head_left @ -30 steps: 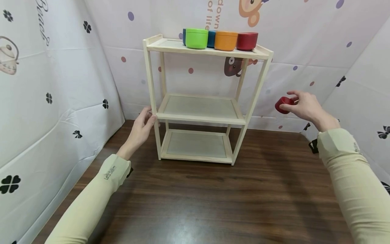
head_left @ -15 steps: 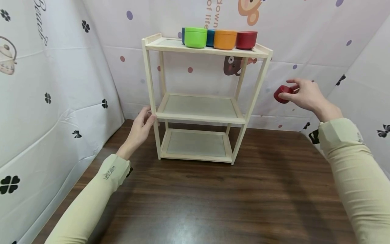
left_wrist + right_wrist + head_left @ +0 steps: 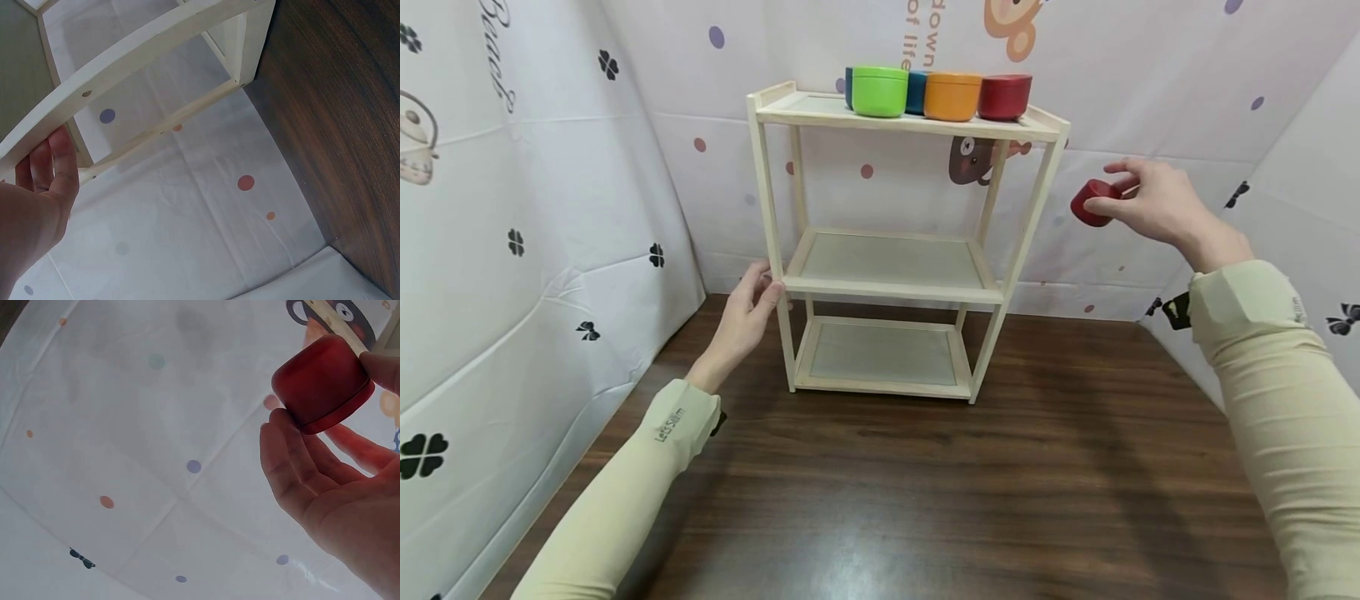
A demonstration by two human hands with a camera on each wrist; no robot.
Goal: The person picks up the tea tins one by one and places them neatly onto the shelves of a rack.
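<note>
My left hand [image 3: 743, 317] grips the left front post of a pale wooden shelf [image 3: 891, 260] at the height of its middle board. In the left wrist view, the fingers [image 3: 62, 147] reach behind that post. To the right of the shelf, my right hand [image 3: 1168, 208] holds a small red cup [image 3: 1092, 205] in the air, between the middle and top boards in height. Thumb and fingertips pinch the tilted cup from its sides. On the top board stand a green cup [image 3: 880, 92], an orange cup [image 3: 952, 97] and another red cup [image 3: 1004, 97].
Behind the green and orange cups, blue cups [image 3: 916, 92] are partly hidden. The shelf stands on a dark wooden table [image 3: 887, 483] near its back edge. A white printed cloth [image 3: 715, 167] hangs behind and at both sides.
My right hand has risen with the red cup, from about the middle board's height toward the top board. The left hand keeps its grip on the post, and the shelf stays in place.
</note>
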